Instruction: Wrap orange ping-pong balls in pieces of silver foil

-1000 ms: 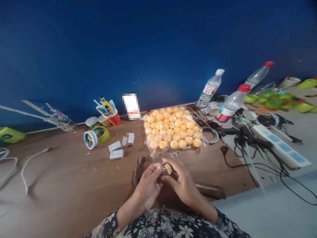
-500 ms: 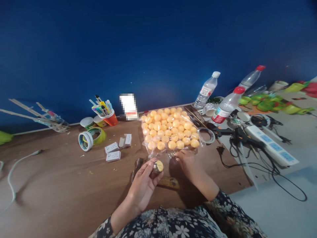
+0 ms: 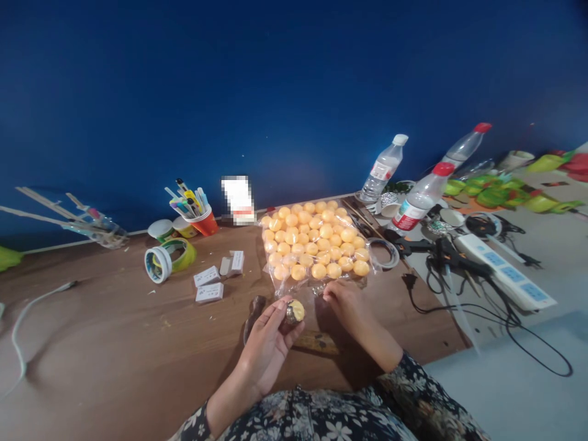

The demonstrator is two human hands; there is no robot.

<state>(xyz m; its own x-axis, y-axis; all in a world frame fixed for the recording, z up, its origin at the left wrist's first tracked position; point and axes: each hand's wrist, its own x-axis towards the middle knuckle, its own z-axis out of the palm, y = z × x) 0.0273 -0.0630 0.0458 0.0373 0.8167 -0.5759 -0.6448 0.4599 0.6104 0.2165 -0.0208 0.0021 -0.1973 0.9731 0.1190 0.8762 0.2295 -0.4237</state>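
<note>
My left hand (image 3: 269,337) holds a small yellow ball (image 3: 295,312) between thumb and fingers. Dark, shiny bits cover the ball's left side, while its right face is bare yellow. My right hand (image 3: 344,305) is by the near edge of a clear plastic bag of orange balls (image 3: 316,245), its fingertips pinched over small shiny pieces (image 3: 318,290) on the table. Whatever sits between those fingertips is too small to make out. Under my hands lie a dark curved object (image 3: 252,315) and a yellowish-brown strip (image 3: 319,343), both partly hidden.
Small white boxes (image 3: 209,293), tape rolls (image 3: 158,264) and an orange cup of pens (image 3: 204,222) stand on the left. To the right are plastic bottles (image 3: 420,199), a tape ring (image 3: 384,253), black glue guns (image 3: 459,257), a power strip (image 3: 508,272) and a looping black cable (image 3: 519,349).
Hardly anything differs. The ball is turned slightly in my left hand, and my right fingertips have shifted a little near the shiny pieces.
</note>
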